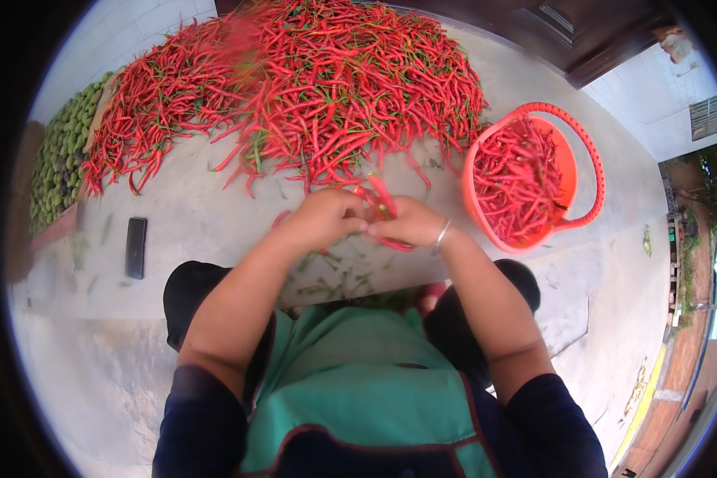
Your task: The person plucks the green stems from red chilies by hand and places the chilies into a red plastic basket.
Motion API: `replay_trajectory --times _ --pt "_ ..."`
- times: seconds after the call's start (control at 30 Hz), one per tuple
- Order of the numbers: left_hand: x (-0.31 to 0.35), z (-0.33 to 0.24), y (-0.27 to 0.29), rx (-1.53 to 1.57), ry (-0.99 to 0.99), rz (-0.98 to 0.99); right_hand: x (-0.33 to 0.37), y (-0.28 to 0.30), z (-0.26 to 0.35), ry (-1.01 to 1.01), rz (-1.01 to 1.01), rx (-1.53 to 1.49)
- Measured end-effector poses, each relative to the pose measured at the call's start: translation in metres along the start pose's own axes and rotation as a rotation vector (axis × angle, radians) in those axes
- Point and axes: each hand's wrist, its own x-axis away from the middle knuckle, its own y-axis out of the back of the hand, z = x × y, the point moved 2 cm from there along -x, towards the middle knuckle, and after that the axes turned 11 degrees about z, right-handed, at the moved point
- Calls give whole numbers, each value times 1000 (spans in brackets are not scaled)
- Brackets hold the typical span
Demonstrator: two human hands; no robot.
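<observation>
Both my hands meet in front of me, low over the concrete and just short of a big pile of red chili peppers (358, 88). Several red chilies (384, 199) stick out of my right hand (406, 221), whose fingers are closed round them. My left hand (327, 219) is pinched against the right one at the chilies' ends; what lies between its fingertips is too small to make out. A silver bangle (443, 233) circles my right wrist. Green stems (342, 283) lie scattered on the ground below my hands.
An orange-red plastic basket (472, 203) with a tall handle stands to the right, holding red chilies. A black phone (136, 248) lies on the ground at left. Green round fruits (62, 151) are heaped at far left. A dark door (566, 32) is behind the pile.
</observation>
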Motion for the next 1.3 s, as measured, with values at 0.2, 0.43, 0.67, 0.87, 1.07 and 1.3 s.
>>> replay_trajectory --times 0.2,0.43,0.67,0.87,1.07,1.3 --pt "-7 8 -3 -340 -63 -362 -13 4 1 -79 -278 129" --pt "-23 38 24 413 144 -432 -15 35 -24 258 -490 -617" --pt "-27 7 -23 706 83 64 -17 35 -11 473 -634 -925" --pt "-27 2 -32 384 89 -88 -10 15 2 524 -726 -995" --pt "-27 -46 -28 -76 -419 -258 10 29 -18 417 -600 -1196" --pt "-40 -19 -55 -222 -259 -66 119 148 -19 687 -1060 -1131"
